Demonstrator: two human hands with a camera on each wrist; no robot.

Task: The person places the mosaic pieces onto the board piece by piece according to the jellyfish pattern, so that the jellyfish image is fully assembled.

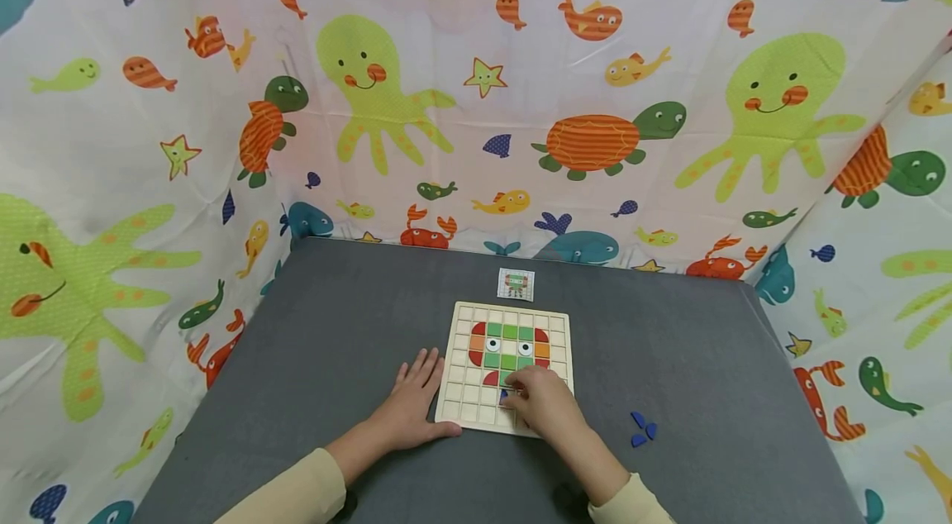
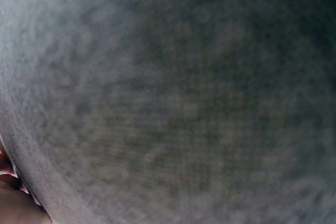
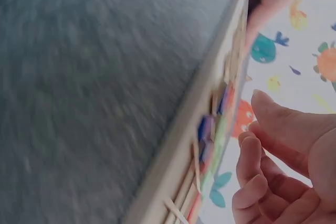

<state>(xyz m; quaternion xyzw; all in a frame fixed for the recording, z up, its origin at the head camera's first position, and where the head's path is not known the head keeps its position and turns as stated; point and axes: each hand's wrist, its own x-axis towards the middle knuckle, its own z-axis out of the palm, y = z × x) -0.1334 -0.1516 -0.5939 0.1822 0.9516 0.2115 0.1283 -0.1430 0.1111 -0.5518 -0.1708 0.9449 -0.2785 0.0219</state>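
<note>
A square wooden grid board (image 1: 459, 392) lies on the grey table, with red, orange, green and white tiles (image 1: 509, 332) and two eye tiles forming a face. My left hand (image 1: 412, 400) lies at the board's left edge, fingers extended and thumb at the near corner. Over the board's lower right part is my right hand (image 1: 546, 402), its fingers bent and hiding some cells. A blue piece (image 1: 504, 397) shows beside its thumb. In the right wrist view, nothing shows between the thumb and fingers (image 3: 249, 156), and blue pieces (image 3: 205, 127) stand on the board.
Several blue quarter-round pieces (image 1: 638, 440) lie on the grey table (image 1: 357, 301), right of the board. A small picture card (image 1: 516, 284) sits beyond the board's far edge. A sea-animal curtain (image 1: 461, 119) surrounds the table at the back and sides.
</note>
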